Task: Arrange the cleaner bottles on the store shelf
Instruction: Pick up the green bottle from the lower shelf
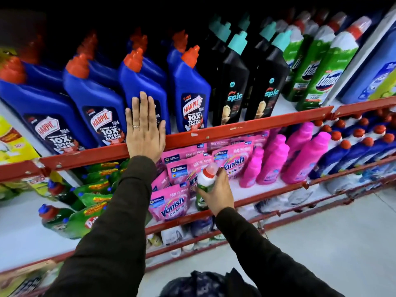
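Harpic bottles [188, 93] fill the upper-left and centre of the frame, blue with orange caps, standing behind the red shelf rail [246, 127]. The left hand [145, 127] lies flat and fully open, fingers together, palm pressed on the label of the third Harpic bottle [141, 82] from the left; it grips nothing. The right hand [216, 194], lower centre, is closed around a green bottle with a white neck and red cap [205, 181], held upright in front of the Vanish pouches [169, 204].

To do this step well, I would push with the whole palm low on the body rather than near the cap, so the bottle slides back square instead of tipping, and stop once its face lines up with its neighbours. The held green bottle seems to belong with the green Domex bottles [327, 67] at upper right, so it should go there label-forward.

Front row count: four blue Harpic, two black Spic bottles [233, 82], two green Domex. More stand behind each, but the dark, blurred back rows cannot be counted reliably. On the shelf below, about four pink bottles [276, 159] show, and roughly five pink pouches.
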`<action>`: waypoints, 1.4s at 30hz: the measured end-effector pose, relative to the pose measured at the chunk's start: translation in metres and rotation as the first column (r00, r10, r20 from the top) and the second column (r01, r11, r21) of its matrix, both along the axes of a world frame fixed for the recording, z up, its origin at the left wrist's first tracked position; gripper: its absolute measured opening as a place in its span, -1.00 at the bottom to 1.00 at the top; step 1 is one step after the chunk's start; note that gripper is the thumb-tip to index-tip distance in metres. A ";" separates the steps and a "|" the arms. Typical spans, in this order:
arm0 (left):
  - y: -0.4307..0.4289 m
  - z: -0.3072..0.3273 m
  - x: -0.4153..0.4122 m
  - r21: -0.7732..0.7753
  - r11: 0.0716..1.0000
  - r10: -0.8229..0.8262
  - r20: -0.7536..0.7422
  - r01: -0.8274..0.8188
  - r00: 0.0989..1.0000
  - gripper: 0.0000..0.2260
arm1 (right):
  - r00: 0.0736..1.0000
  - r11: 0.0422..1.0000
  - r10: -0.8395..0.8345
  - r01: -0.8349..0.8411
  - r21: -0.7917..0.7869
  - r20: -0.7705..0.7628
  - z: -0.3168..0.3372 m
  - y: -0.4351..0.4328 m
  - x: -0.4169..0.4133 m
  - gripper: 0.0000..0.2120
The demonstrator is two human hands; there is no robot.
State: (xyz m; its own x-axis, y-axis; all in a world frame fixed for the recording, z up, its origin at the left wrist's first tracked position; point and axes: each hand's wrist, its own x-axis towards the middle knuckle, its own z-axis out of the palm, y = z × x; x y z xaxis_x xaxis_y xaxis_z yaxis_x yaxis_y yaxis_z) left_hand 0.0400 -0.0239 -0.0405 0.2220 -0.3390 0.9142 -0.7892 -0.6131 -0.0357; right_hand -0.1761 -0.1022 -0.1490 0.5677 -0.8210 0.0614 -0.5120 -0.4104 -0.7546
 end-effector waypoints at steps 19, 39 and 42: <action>-0.001 -0.005 0.004 -0.031 0.994 -0.104 0.052 0.106 0.993 -0.37 | 0.683 0.810 -0.170 0.507 -0.294 0.710 0.234 -0.103 -0.049 -0.31; -0.001 -0.005 0.005 -0.021 0.994 -0.110 0.060 0.111 0.992 -0.31 | 0.839 0.799 -0.276 0.472 -0.372 0.470 0.273 -0.220 -0.051 -0.26; -0.001 -0.006 0.005 -0.018 0.994 -0.110 0.056 0.112 0.992 -0.31 | 0.849 0.824 -0.262 0.444 -0.352 0.459 0.261 -0.222 -0.047 -0.25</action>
State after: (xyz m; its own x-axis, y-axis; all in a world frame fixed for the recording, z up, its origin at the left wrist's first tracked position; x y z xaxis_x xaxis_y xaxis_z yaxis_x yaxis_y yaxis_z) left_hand 0.0450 -0.0247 -0.0464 0.1334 -0.3390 0.9313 -0.8497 -0.5229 -0.0686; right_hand -0.2233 -0.3238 0.1123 0.1000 -0.7939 0.5998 -0.4015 -0.5837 -0.7057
